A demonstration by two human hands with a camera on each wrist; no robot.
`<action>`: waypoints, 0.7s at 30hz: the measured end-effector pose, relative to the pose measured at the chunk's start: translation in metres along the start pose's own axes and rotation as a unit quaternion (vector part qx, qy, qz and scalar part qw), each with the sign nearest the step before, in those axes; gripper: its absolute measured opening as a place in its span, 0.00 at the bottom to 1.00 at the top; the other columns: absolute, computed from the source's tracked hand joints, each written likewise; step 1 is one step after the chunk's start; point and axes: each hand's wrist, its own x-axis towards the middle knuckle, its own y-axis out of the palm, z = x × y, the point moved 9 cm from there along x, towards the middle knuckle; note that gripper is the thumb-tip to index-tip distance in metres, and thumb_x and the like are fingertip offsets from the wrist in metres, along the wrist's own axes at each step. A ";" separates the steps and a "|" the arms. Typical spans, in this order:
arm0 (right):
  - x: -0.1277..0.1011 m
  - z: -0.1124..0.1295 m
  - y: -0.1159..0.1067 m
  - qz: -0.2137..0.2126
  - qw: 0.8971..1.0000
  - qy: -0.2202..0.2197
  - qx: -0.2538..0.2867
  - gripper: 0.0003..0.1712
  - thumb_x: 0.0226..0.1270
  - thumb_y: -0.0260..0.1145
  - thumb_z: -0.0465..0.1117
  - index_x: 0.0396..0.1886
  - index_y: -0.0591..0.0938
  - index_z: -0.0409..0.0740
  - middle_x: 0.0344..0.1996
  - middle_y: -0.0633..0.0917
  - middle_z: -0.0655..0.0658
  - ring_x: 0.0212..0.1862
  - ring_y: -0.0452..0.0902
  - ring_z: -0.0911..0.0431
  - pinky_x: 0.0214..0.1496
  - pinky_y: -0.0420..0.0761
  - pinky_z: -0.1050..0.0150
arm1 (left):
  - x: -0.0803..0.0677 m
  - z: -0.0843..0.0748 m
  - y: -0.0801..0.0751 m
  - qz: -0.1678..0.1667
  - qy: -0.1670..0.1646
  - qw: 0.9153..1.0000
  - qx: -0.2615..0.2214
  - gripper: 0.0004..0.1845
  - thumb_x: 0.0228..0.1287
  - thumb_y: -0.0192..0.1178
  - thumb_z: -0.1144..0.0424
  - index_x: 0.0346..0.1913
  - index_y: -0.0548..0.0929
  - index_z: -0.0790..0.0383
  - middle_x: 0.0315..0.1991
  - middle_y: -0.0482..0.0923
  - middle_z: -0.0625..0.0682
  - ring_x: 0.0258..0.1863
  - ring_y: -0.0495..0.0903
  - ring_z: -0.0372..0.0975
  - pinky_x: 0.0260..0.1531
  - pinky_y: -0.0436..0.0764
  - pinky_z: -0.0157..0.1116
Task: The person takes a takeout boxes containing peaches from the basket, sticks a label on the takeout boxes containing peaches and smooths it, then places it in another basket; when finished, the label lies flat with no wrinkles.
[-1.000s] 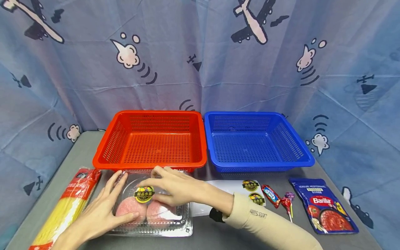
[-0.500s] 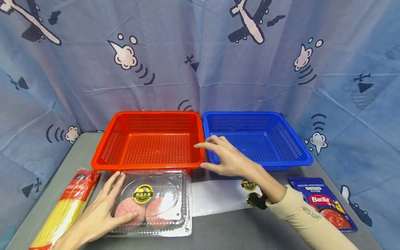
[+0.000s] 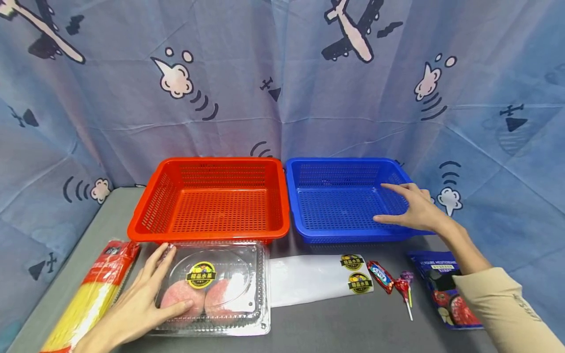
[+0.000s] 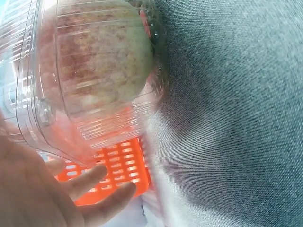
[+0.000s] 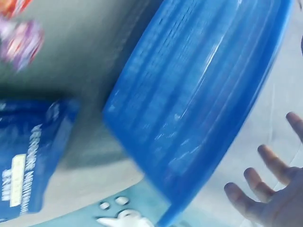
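Fingers of your left hand lie straight along the left side of the clear clamshell box, thumb laid across its lid, so the box is braced flat on the grey table near the front edge. Inside it two pink fruits sit side by side under a round sticker (the left wrist view shows one pressed up against the ribbed plastic).

Your right hand hangs spread and holding nothing over the right side of the blue basket, not gripping the rim.

Both baskets stand along the back edge, red basket directly behind the box, touching the blue one. Noodles lie along the left edge; white sheet, candies and sauce pouch line the front towards the right corner.
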 end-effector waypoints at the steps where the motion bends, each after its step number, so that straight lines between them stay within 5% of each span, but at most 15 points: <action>1: -0.002 -0.010 -0.001 0.008 1.000 0.014 -0.002 0.60 0.57 0.77 0.61 0.80 0.59 0.40 0.71 0.58 0.17 0.68 0.52 0.19 0.57 0.60 0.23 | 0.000 0.000 0.000 0.000 0.000 1.000 -0.001 0.64 0.49 0.77 0.40 0.83 0.49 0.52 0.81 0.47 0.58 0.70 0.63 0.63 0.54 0.72 0.70; 11: -0.017 -0.060 0.002 0.069 0.992 0.100 -0.019 0.77 0.55 0.75 0.67 0.80 0.40 0.26 0.71 0.47 0.10 0.69 0.48 0.16 0.63 0.62 0.20 | 0.000 0.000 -0.001 -0.005 0.007 1.000 -0.003 0.64 0.49 0.77 0.41 0.83 0.49 0.52 0.82 0.47 0.58 0.70 0.64 0.63 0.54 0.72 0.71; 21: -0.023 -0.077 0.014 0.123 0.982 0.140 0.021 0.76 0.61 0.69 0.70 0.76 0.36 0.18 0.71 0.39 0.09 0.71 0.38 0.15 0.68 0.55 0.21 | -0.001 0.002 -0.004 -0.029 0.000 0.999 -0.047 0.62 0.50 0.79 0.47 0.83 0.51 0.53 0.79 0.51 0.63 0.69 0.64 0.64 0.53 0.72 0.72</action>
